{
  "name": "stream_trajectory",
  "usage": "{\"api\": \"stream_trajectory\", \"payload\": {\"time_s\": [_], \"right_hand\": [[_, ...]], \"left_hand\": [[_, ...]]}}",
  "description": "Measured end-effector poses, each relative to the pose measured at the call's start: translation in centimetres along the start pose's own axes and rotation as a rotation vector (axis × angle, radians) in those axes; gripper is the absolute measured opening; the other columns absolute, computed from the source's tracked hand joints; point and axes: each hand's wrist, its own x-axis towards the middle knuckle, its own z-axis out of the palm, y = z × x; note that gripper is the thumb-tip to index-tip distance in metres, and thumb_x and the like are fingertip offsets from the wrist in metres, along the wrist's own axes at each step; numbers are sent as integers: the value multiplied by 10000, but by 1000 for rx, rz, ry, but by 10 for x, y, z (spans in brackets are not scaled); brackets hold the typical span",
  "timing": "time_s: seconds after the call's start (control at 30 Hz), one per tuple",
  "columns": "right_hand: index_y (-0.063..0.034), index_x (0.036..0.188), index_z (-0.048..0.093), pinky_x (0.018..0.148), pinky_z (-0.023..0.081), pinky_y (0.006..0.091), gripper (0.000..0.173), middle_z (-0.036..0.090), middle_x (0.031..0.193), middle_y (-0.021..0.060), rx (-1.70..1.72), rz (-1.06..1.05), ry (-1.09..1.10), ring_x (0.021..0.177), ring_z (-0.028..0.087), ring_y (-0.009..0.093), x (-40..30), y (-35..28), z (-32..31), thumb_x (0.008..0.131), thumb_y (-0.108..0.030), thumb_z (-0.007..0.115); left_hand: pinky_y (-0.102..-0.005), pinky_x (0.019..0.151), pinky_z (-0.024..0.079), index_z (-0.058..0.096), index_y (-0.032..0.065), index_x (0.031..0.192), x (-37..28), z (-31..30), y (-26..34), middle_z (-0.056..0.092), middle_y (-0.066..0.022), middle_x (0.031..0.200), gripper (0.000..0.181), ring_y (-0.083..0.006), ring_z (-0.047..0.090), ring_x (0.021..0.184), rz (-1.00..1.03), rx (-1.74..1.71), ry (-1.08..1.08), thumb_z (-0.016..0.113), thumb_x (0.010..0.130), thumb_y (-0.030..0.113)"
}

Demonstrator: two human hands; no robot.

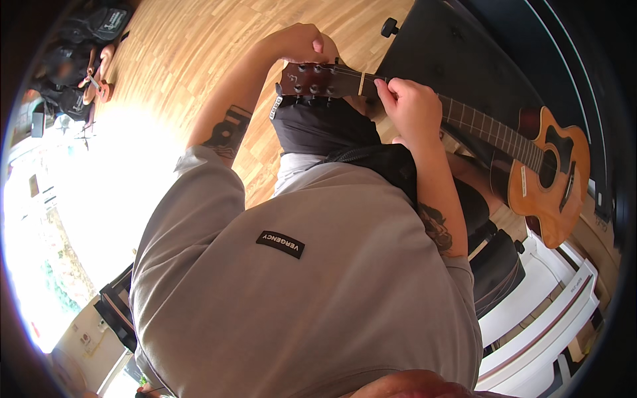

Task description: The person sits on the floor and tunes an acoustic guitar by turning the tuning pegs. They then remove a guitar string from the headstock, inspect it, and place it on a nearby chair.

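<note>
An acoustic guitar (537, 189) with a natural-wood top and a black pickguard extends from the right towards my lap. Its dark headstock (306, 82) lies over my leg in black shorts (323, 129). Bent at the wrist, my left hand (301, 47) touches the headstock's far edge beside the tuning pegs; its fingertips are partly hidden. Close to the pale nut (362, 83), my right hand (410, 109) has its thumb and index finger pinched at the strings over the upper fretboard. Several metal tuner posts (314, 89) show on the headstock's face.
A large black panel with a knob (389, 28) stands beyond the neck. White keyboard-like equipment (537, 338) is at lower right. Across the wooden floor (199, 40), a person sits near a small ukulele (103, 92). Black gig bags (112, 22) lie at upper left.
</note>
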Motion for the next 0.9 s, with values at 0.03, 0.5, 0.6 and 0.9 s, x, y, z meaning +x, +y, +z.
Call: {"api": "stream_trajectory", "payload": {"time_s": [0.03,0.5,0.6,0.9], "right_hand": [[-98,648,611,508,483,460,379,637,651,87,3,3,-6,590,641,349,0,-1,-1,920,-328,739],[-90,654,615,517,495,451,372,640,655,79,6,-21,-9,600,648,340,0,-1,-2,931,-312,725],[-90,656,620,518,499,449,366,643,654,78,-3,-21,-11,601,651,339,1,-2,-4,929,-310,726],[-87,658,626,518,501,445,367,644,651,79,3,-24,-17,596,655,338,2,-3,-5,932,-310,725]], "left_hand": [[-364,766,555,798,74,931,2,4,-7,755,-77,863,186,-218,709,817,79,-78,4,692,944,226],[-375,741,575,810,57,961,1,5,-9,774,-127,866,265,-225,740,782,43,-73,106,757,860,296],[-379,711,575,811,57,940,-4,4,-3,771,-115,833,273,-235,734,743,18,-71,108,750,862,312],[-322,777,535,779,52,999,5,15,-33,749,-71,917,206,-164,672,825,350,-404,15,615,875,65]]}}
